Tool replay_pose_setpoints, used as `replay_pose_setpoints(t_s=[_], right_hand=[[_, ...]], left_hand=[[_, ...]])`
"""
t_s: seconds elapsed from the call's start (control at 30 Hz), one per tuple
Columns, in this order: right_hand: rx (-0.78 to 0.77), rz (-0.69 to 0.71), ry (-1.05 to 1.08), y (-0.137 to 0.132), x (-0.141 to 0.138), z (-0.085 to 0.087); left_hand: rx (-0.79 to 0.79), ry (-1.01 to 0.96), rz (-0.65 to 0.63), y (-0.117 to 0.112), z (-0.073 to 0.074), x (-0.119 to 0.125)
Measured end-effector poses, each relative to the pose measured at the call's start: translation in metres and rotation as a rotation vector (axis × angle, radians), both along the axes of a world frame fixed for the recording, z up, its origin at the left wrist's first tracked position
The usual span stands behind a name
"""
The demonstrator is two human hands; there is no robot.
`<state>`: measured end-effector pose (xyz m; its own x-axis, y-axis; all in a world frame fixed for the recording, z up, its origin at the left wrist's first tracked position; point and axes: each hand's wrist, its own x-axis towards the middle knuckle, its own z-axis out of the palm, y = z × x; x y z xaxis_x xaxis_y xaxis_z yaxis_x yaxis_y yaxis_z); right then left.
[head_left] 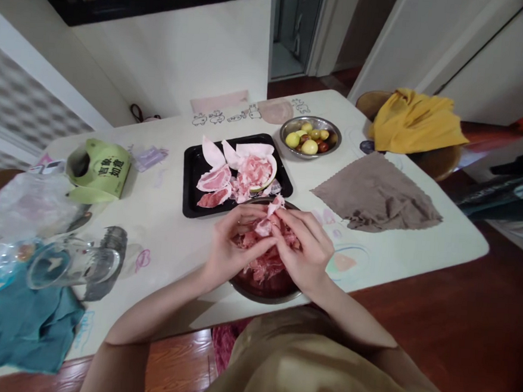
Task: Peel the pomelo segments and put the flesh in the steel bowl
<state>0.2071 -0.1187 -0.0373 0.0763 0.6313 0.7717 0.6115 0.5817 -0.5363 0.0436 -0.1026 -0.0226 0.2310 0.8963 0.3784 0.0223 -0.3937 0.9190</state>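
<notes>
Both my hands work over a dark round bowl (263,293) at the table's near edge, filled with pink pomelo flesh (263,265). My left hand (228,247) and my right hand (305,250) pinch the same pink pomelo segment (266,223) between their fingertips, above the bowl. Just behind the bowl lies a black tray (191,173) holding pink-and-white peel pieces (240,170) and membrane scraps.
A metal bowl of small green and red fruit (310,138) stands behind the tray. A brown cloth (378,195) lies at right, a yellow cloth (412,120) on a chair. At left are a green bag (99,170), a glass jug (71,263), plastic bags and a teal cloth (24,323).
</notes>
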Motion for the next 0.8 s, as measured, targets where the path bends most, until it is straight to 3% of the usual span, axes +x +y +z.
replay_pose_setpoints(t_s=[0.23,0.5,0.67,0.8], right_hand=[[-0.086,0.080,0.087,0.002,0.001,0.007],[-0.167,0.142,0.197,0.007,0.010,0.014],[-0.125,0.176,0.127,0.007,0.011,0.013],[-0.070,0.189,0.064,0.006,0.013,0.016]], left_hand=[[0.026,0.034,0.053,0.010,0.002,-0.005],[-0.072,0.006,0.022,0.009,0.005,-0.006],[0.023,0.105,-0.041,0.015,0.009,-0.012],[0.225,0.328,-0.152,0.024,0.014,-0.020]])
